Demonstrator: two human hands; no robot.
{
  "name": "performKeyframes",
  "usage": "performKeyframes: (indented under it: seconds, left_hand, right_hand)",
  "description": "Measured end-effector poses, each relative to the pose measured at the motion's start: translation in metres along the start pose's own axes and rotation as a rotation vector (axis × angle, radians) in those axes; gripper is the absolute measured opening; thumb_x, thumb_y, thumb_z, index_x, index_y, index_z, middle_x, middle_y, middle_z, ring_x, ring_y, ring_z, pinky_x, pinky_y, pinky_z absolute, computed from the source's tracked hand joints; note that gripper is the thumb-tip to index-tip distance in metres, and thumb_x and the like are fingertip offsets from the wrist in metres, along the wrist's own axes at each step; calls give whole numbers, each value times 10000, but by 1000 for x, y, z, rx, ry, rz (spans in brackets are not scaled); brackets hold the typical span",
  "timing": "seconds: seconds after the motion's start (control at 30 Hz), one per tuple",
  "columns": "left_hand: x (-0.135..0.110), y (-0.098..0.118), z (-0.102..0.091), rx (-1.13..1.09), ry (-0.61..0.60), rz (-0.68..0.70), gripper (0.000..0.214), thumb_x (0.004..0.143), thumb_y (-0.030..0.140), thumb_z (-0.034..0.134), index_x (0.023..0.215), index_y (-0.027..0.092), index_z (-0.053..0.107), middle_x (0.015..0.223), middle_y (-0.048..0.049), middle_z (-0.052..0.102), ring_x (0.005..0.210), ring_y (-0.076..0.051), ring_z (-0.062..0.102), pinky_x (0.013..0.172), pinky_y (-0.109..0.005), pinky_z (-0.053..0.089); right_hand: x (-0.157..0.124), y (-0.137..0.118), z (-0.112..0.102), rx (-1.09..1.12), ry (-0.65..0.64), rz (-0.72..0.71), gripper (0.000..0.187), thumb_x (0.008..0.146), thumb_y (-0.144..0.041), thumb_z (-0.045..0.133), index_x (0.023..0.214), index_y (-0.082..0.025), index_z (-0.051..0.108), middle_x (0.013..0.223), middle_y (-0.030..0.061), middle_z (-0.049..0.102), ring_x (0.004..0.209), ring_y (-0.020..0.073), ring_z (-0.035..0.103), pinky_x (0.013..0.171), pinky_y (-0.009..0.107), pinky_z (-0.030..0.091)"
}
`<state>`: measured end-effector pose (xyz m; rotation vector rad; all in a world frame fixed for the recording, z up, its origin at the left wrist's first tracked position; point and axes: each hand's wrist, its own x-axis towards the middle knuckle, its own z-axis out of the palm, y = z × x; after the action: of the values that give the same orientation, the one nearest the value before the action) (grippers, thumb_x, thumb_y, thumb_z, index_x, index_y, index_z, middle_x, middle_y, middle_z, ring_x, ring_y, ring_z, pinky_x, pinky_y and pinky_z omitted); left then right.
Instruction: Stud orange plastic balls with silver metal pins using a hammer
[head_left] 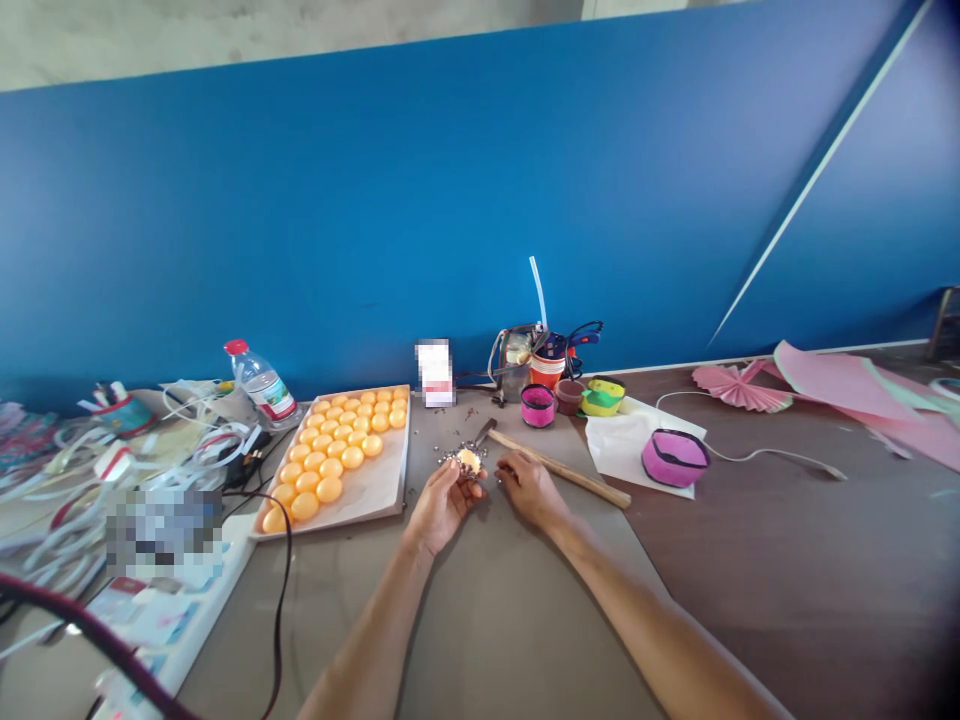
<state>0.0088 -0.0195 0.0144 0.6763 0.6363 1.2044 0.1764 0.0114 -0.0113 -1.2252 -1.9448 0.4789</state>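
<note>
Blue wall all along the back, and a grey-brown table point(480, 620) crowded along its far edge. Left hand point(442, 502) is cupped palm-up near the middle of the table, fingers closed round a small yellow ball point(469, 460) with shiny bits stuck about it. It sits just above the surface and faces up, likely so the top can be seen and reached. Right hand point(529, 487) is just beside it, knuckles up, fingertips bunched low on the table; whether they pinch anything, I cannot tell. A hammer point(562, 468) lies right behind that hand, wooden handle running off to the right, within easy reach. Left of the hands, a tray point(367, 490) of orange balls point(330, 455) sits close by, apparently as stock. Further right, near the far edge: a pink pot point(538, 405), white paper point(622, 445) with a pink bowl point(675, 457) on it, and a pink paper fan point(739, 387) toward the right corner.
</note>
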Motion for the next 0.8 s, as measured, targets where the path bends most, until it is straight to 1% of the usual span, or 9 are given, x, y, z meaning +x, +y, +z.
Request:
performKeyframes:
  seconds: [0.17,0.3,0.43,0.53,0.6,0.67,0.73,0.8]
  left_hand:
    - [1,0,-1,6,19,-1,241,774,350,597,883,135,604,820,-86,668,573,-106,558,638,-263,454]
    - [1,0,1,2,25,-16,238,767,354,607,866,138,604,795,-81,669,566,-107,562,581,-236,438]
    - [1,-1,1,6,31,-24,240,760,356,614,867,141,602,804,-77,666,569,-102,566,580,-228,439]
    - [2,-1,1,6,31,-28,244,754,351,621,875,140,599,792,-72,661,572,-106,568,586,-235,443]
    - [2,-1,1,7,25,-36,243,751,345,624,881,141,599,784,-69,659,572,-109,568,578,-236,441]
    - [1,-1,2,8,22,-43,241,752,342,623,886,143,598,788,-68,659,573,-110,569,574,-236,439]
    - [1,0,2,8,23,-46,240,756,341,619,889,142,598,797,-69,658,573,-109,570,583,-237,440]
    - [1,0,3,12,19,-49,244,758,344,616,893,141,597,802,-72,656,576,-110,573,592,-241,443]
  right_hand:
    - [0,-3,-2,72,42,-25,195,805,-174,429,855,-185,617,834,61,633,798,168,575,744,286,438]
    - [1,-5,-2,160,81,33,219,777,-175,434,856,-186,638,847,56,660,808,173,601,759,301,452]
    - [1,-3,1,221,90,103,241,755,-185,424,841,-189,649,833,50,675,794,178,613,757,319,464]
    - [0,-3,1,291,127,174,230,751,-212,437,874,-191,629,795,36,669,710,162,608,691,301,478]
    - [0,-5,1,368,132,225,215,752,-230,438,881,-190,605,756,20,652,594,135,577,591,267,469]
    - [0,-8,-1,456,117,269,184,753,-242,431,846,-187,580,712,5,626,494,108,524,503,240,434]
    - [1,-13,-3,534,106,283,146,749,-254,440,792,-184,561,680,-4,604,460,96,491,474,230,410]
    - [2,-18,-5,591,117,270,117,736,-265,475,756,-185,559,643,-12,583,469,95,482,486,229,408]
